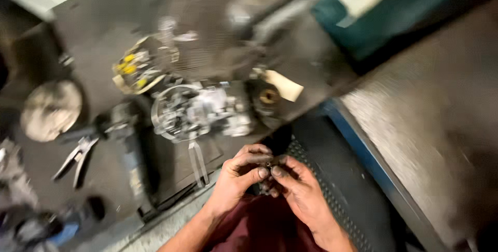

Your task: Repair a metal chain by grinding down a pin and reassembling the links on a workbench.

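The head view is blurred by motion. My left hand and my right hand meet low in the middle, above my dark red lap. Together their fingertips pinch a small dark metal part. Just beyond the hands, on a dark greasy workbench, sits a silver metal assembly with a ring-shaped rim and a flat strip hanging off the front.
Pliers lie at the bench's left, near a round beige disc. A shallow dish with yellow bits stands behind the assembly, a brass-centred part with a tan tag to its right. A blue-edged grey surface fills the right.
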